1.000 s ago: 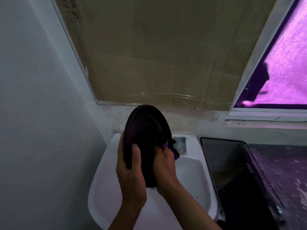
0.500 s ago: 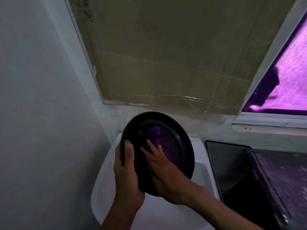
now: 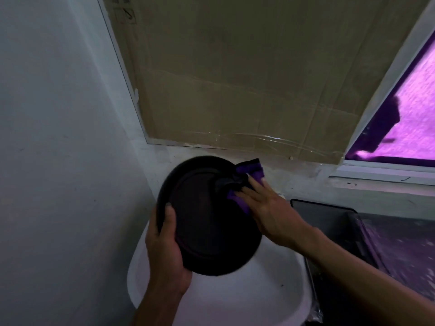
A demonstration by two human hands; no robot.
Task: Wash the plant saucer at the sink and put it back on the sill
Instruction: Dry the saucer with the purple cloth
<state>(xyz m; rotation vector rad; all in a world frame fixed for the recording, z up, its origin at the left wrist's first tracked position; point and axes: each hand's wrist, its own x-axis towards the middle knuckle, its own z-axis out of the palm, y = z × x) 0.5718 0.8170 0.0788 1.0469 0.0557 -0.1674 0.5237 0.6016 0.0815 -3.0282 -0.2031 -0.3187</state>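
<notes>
Head view: black saucer held tilted above the white sink, face toward the camera. Left hand grips its lower left rim, thumb on the front face, fingers curled behind. Right hand presses a purple cloth against the upper right rim, fingers mostly straight on the cloth. Cardboard covers the window pane behind. Dark bin sits right of the sink.
</notes>
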